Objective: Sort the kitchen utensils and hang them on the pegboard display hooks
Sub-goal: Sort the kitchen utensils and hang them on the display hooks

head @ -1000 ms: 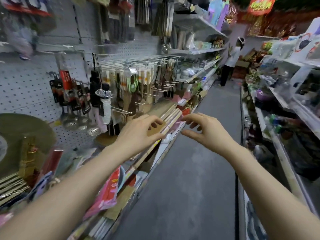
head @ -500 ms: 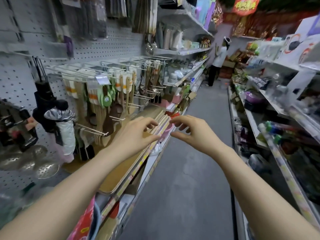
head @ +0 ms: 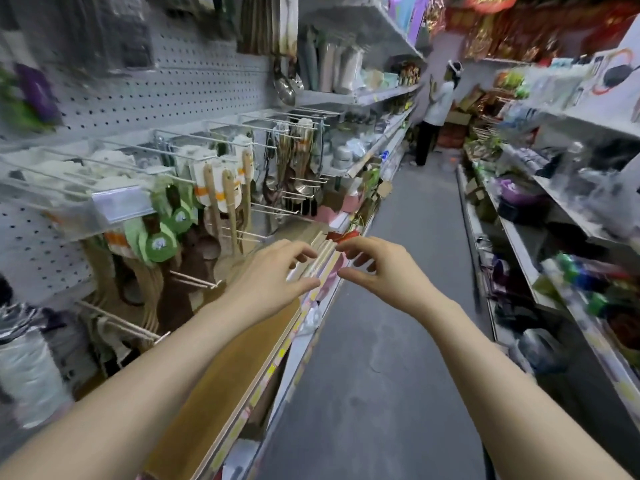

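A grey pegboard covers the left wall, with long wire hooks sticking out. Wooden spatulas and spoons with white and orange cards hang from them, and green-tagged utensils hang lower left. My left hand reaches forward over the wooden shelf, fingers loosely bent, holding nothing. My right hand is stretched out just right of it, fingers relaxed and empty. Pale wooden sticks lie on the shelf's front edge just beyond my left fingertips; whether they touch is unclear.
Metal ladles hang higher up. White containers stand on upper shelves. A grey aisle floor runs ahead. Crowded shelves line the right side. A person stands far down the aisle.
The view has shifted along the pegboard, so the wooden utensils are closer and the strainers have left the frame. Both hands stay outstretched, side by side, with nothing in them.
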Demonstrator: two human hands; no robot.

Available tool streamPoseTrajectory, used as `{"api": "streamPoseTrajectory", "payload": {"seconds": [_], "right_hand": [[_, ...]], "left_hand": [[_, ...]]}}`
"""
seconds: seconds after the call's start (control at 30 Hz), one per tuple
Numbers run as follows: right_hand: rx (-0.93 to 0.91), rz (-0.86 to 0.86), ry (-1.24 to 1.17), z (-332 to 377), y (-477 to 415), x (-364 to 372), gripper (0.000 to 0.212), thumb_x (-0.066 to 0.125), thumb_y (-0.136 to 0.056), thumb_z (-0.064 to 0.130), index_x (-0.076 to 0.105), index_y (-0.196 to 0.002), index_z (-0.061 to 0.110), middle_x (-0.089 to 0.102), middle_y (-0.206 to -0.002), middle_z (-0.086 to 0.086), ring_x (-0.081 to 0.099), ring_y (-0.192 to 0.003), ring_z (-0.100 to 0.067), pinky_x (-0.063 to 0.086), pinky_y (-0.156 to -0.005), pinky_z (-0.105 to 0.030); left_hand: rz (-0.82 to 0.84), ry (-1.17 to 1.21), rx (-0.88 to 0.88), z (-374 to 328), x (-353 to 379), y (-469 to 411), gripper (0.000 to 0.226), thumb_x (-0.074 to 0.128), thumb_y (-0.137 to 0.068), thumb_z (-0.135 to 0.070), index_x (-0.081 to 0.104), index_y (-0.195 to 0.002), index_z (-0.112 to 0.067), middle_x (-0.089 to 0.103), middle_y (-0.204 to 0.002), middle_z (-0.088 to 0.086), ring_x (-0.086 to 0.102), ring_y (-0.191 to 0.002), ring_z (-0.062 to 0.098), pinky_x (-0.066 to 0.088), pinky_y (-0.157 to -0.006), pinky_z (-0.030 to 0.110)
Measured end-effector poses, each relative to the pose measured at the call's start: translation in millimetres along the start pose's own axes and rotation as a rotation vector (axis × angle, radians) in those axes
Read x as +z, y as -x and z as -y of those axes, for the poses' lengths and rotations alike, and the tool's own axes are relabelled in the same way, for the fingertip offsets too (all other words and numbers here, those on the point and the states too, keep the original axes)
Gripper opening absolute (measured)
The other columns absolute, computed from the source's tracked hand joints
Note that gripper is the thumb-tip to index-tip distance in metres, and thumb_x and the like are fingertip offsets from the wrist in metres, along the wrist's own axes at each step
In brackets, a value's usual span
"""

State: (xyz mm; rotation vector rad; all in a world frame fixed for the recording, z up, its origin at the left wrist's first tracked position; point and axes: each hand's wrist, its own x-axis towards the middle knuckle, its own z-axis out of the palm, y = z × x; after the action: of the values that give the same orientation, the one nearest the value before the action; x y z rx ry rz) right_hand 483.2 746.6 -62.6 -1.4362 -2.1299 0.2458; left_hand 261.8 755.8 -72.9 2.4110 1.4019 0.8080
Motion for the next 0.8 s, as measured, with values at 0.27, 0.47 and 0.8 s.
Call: {"api": "streamPoseTrajectory", "payload": {"seconds": [0.27,0.47,0.8], "right_hand": [[-0.024,0.009,-0.035,-122,-99,-20,0.034,0.071,-0.086,0.038,0.064,-0.118,0.031,0.067,-0.104,0.012,0.062,-0.093,-0.004,0.050,-0.084,-0.026],[-0.042,0.021,-0.036,-213,-173,-60,0.034,0.073,-0.086,0.036,0.064,-0.118,0.031,0.067,-0.104,0.010,0.064,-0.089,-0.004,0.050,-0.082,-0.022],[-0.061,0.072,-0.055,-328,-274,-68,0.036,0.071,-0.086,0.039,0.064,-0.120,0.030,0.065,-0.103,0.009,0.063,-0.087,-0.006,0.051,-0.082,-0.024]], "left_hand": [[-0.044,-0.014,-0.022,9,67,-149,0.037,0.068,-0.080,-0.047,0.055,-0.114,-0.039,0.057,-0.106,-0.017,0.055,-0.092,0.001,0.047,-0.082,0.027],[-0.071,0.018,-0.051,-2,110,-262,0.038,0.066,-0.081,-0.049,0.054,-0.116,-0.041,0.056,-0.109,-0.019,0.055,-0.095,0.000,0.047,-0.084,0.027],[-0.119,0.045,-0.113,18,163,-392,0.041,0.068,-0.080,-0.046,0.056,-0.118,-0.037,0.057,-0.112,-0.019,0.054,-0.096,-0.002,0.046,-0.083,0.023]]}}
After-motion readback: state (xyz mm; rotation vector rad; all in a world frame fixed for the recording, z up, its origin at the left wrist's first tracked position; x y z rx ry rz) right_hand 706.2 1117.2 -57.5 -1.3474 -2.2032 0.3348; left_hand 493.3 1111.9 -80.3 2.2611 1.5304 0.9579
